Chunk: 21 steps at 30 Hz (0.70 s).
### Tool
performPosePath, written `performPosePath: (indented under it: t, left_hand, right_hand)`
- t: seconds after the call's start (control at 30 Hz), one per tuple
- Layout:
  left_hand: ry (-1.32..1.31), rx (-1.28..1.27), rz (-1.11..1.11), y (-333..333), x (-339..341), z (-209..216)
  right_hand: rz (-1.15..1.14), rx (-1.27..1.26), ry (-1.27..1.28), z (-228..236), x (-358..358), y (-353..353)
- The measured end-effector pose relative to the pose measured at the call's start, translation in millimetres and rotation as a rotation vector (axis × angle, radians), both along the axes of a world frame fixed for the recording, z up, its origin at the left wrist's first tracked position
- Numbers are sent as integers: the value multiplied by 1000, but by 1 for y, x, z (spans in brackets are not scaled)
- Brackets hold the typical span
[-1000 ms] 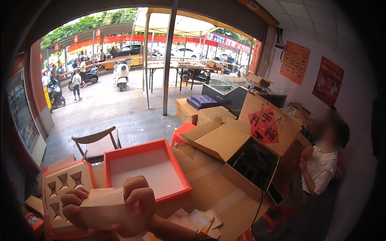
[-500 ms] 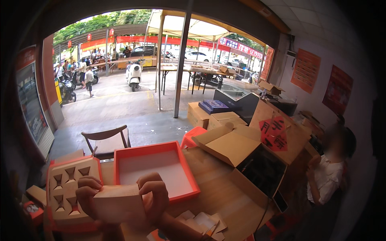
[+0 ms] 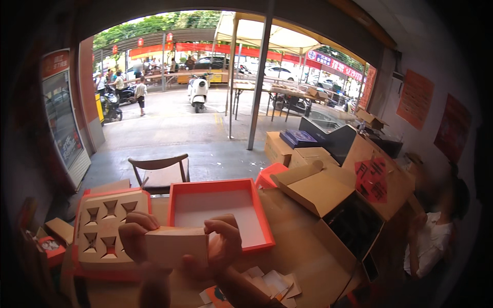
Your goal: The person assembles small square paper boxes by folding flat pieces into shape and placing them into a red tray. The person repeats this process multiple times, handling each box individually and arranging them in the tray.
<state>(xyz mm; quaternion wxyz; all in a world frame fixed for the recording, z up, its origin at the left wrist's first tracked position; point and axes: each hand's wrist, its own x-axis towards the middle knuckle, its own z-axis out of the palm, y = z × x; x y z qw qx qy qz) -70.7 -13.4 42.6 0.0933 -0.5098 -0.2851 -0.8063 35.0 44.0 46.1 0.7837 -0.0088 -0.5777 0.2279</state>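
Between my hands, above the near side of the wooden table, is a small tan cardboard box (image 3: 177,246). My left hand (image 3: 137,237) grips its left end with curled fingers. At its right end, my right hand (image 3: 224,243) closes round the edge, thumb against the near face. Just left lies a red-edged tray with a tan insert (image 3: 105,228), which has several star-like cut openings. Behind my hands sits a shallow red box (image 3: 259,215) with a pale inside. Loose folded card pieces (image 3: 272,282) lie near my right forearm.
A large open carton (image 3: 313,190) stands right of the red box. A chair (image 3: 162,172) is beyond the table, and a red stool (image 3: 271,174) beside it. At far right is a person in a white shirt (image 3: 434,241). A glass-door fridge (image 3: 64,123) stands left.
The whole view has swung slightly left, so the scene sits further right. My hands still hold the small box, now with its near face turned more squarely toward me.
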Motion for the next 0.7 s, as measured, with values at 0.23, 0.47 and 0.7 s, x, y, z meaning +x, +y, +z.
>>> performPosePath:
  t: [0.23,0.47,0.7]
  left_hand:
    - [32,-32,138,-1,-5,1]
    - [-18,15,177,-1,-13,4]
    - [35,23,184,0,-22,3]
  right_hand:
    - [-50,11,-103,3,2,6]
    - [153,13,-177,1,0,14]
    - [94,57,-224,1,-4,13]
